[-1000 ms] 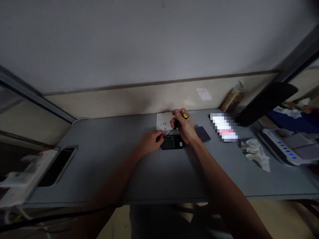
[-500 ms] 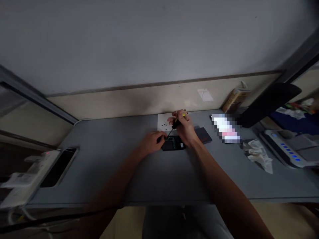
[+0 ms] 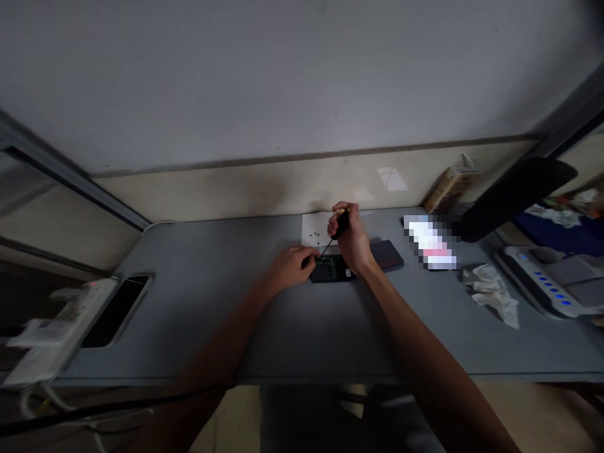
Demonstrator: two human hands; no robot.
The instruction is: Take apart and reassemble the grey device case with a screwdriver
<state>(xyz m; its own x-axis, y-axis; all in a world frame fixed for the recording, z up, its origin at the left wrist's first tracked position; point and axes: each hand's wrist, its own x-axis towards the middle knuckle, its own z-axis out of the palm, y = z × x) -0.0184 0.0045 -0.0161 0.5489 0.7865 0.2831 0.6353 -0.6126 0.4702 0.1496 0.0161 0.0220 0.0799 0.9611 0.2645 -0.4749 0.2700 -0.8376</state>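
Note:
My right hand (image 3: 355, 242) is wrapped round the dark handle of a screwdriver (image 3: 340, 226). Its thin shaft slants down to the left, and the tip meets the upper left part of a flat black device (image 3: 334, 270). Green circuit board shows on that device, which lies flat on the desk; I cannot tell its exact kind. With bent fingers, my left hand (image 3: 293, 265) grips the device's left end, close to the screwdriver tip. Behind it, several tiny dark screws (image 3: 315, 234) lie on a white sheet of paper (image 3: 309, 221).
A dark flat case (image 3: 387, 255) lies right of the device, then a lit phone (image 3: 430, 245) and a crumpled tissue (image 3: 493, 294). A carton (image 3: 448, 189) stands by the wall. Far left are a phone (image 3: 116, 311) and a power strip (image 3: 80, 318). A grey unit with blue lights (image 3: 542, 283) sits at right.
My right hand has closed more fully round the screwdriver handle, its fingers curling in. The tip stays at the device's upper left. My left hand keeps its place; the whole view has shifted slightly.

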